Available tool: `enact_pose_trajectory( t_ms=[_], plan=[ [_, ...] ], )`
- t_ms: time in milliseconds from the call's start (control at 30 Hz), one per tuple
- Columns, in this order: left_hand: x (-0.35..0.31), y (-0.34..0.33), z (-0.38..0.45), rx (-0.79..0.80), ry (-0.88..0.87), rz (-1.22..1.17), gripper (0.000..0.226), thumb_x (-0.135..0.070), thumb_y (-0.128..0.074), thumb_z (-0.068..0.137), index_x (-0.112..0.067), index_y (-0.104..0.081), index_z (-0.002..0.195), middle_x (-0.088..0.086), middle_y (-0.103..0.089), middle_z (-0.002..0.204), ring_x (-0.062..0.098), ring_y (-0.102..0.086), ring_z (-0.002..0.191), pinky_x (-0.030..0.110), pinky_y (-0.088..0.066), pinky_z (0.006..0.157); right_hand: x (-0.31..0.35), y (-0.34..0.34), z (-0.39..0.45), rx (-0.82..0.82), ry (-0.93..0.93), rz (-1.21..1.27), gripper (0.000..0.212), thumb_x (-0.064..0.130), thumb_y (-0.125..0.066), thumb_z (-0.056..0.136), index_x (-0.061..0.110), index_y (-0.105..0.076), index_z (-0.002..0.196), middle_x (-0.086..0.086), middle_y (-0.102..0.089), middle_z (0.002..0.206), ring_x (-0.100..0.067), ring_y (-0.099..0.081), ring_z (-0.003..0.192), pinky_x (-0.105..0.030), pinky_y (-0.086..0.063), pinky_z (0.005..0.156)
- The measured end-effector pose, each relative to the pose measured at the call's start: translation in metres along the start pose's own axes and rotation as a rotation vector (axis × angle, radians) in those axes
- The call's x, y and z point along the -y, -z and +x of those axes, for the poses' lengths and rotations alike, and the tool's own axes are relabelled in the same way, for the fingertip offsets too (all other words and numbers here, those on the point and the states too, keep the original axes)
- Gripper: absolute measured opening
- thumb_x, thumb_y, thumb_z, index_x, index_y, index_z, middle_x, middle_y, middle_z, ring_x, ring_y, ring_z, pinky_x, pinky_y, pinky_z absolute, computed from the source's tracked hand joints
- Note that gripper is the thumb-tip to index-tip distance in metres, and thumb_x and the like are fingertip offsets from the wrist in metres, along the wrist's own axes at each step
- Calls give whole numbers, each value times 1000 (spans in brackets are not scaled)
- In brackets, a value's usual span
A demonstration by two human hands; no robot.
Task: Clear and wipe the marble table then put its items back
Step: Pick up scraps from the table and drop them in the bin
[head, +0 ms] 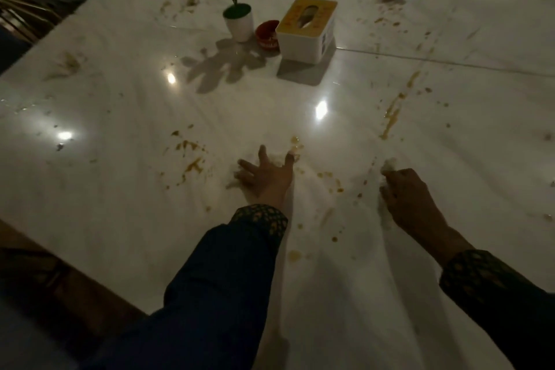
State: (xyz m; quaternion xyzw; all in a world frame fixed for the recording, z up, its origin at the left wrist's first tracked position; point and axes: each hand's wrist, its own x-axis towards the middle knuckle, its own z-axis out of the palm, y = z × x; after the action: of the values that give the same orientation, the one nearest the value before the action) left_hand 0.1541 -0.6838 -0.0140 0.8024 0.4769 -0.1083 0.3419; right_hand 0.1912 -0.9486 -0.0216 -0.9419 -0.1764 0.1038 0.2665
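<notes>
Here, a person's left hand (264, 173) lies spread, fingers straight, on a pale tissue (277, 160) flat on the marble table (120, 117); the right hand (405, 198), just beside it, grips a crumpled white tissue (389, 164) against the stained surface; brown spills (392, 114) streak the marble beyond the right hand; well beyond the left hand stand a potted plant (238, 19), a small red ashtray (267, 34) and a tissue box (306, 30), close together.
</notes>
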Motion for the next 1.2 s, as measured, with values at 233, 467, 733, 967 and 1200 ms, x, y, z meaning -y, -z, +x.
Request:
enact_pose_trajectory(
  t_ms=[233, 467, 733, 967, 1200],
  plan=[
    [31, -27, 9, -104, -684, -63, 15, -9, -55, 93, -4, -65, 103, 15, -49, 133, 30, -41, 128, 34, -42, 98, -2, -16, -14, 121, 8, -189, 27, 10, -58, 93, 12, -64, 119, -13, -54, 129, -38, -54, 106, -41, -47, 86],
    [18, -15, 15, 26, -1058, -37, 21, 14, -57, 75, 0, -67, 86, 15, -62, 92, 27, -61, 82, 16, -41, 72, 11, -6, -52, -80, -204, 17, 15, 6, -58, 92, 8, -71, 100, -10, -65, 98, -30, -60, 86, -35, -49, 75],
    [-27, -77, -75, 404, -1333, -9, 18, 13, -64, 75, 1, -70, 87, 19, -65, 91, 30, -64, 84, 13, -39, 73, 18, 14, -158, -482, -415, 224, 29, 5, -63, 91, 14, -63, 118, -4, -68, 112, -3, -61, 87, -7, -45, 76],
    [-9, -144, -227, 736, -1539, 122, 11, 6, -64, 81, 2, -69, 90, 20, -64, 94, 32, -63, 87, 15, -35, 73, -14, 22, -316, -663, -719, 210, 26, 0, -60, 91, 3, -66, 116, -14, -66, 113, -29, -64, 102, -40, -53, 89],
    [45, -206, -381, 970, -1708, 319, 12, -2, -60, 88, -4, -67, 97, 12, -62, 102, 20, -57, 92, 19, -40, 78, -52, 26, -490, -807, -939, 202, 17, 5, -61, 92, 5, -69, 106, -6, -67, 101, -17, -62, 92, -14, -40, 78]
  ],
)
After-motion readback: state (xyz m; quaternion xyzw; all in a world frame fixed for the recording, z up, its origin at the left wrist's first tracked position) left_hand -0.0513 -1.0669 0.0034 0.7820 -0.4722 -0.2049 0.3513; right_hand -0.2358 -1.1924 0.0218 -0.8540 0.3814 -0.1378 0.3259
